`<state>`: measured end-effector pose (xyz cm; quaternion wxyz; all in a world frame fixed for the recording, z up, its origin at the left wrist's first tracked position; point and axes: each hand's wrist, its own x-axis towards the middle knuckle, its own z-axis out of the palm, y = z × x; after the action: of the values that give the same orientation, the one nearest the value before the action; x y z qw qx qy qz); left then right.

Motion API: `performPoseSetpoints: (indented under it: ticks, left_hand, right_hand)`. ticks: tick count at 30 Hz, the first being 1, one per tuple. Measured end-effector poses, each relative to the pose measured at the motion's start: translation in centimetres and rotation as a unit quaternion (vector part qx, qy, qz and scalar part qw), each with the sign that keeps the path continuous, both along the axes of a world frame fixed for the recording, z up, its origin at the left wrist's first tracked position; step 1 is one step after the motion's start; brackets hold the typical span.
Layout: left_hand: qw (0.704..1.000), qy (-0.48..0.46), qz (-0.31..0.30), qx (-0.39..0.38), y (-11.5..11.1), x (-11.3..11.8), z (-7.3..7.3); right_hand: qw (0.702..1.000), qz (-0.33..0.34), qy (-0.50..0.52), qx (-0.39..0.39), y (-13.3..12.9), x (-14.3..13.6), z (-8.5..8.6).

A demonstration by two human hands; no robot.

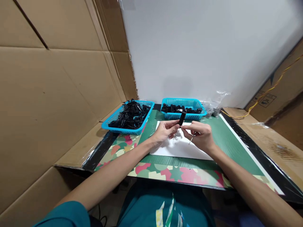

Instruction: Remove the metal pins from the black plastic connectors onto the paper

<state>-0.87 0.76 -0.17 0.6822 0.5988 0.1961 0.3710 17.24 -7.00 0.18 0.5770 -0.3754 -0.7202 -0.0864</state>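
Note:
Upright over the white sheet point(170, 150) is a small black part point(182, 118), its lower end pinched in the fingers of my left hand point(163, 131). My right hand point(200, 135) touches the bottom of the same part with its fingertips. A thin metal tool point(192, 138) is also held in my right hand, pointing down toward the sheet. Beneath the hands lies a pile of tiny metal pieces point(177, 135), partly hidden by my left hand. Whether my right fingertips pinch a tiny piece is too small to tell.
A blue basket point(125, 130) heaped with black parts stands at the left. Another blue basket point(183, 100) with black parts is at the back. Beside it lies a clear plastic bag point(214, 107). Cardboard point(59, 94) walls the left side; yellow wire point(255, 104) hangs at right.

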Motion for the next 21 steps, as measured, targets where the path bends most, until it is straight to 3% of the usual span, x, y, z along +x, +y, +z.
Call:
performPoseSetpoints:
  ticks: [8, 21]
  left_hand:
    - [1.0, 0.0, 0.002, 0.029, 1.4, -0.4, 0.3]
    - [1.0, 0.004, 0.022, 0.008, 1.8, -0.5, 1.5]
  right_hand:
    - [0.999, 0.01, 0.019, -0.041, -0.4, -0.4, 1.0]
    - [0.994, -0.032, -0.1, 0.01, -0.1, 0.1, 1.2]
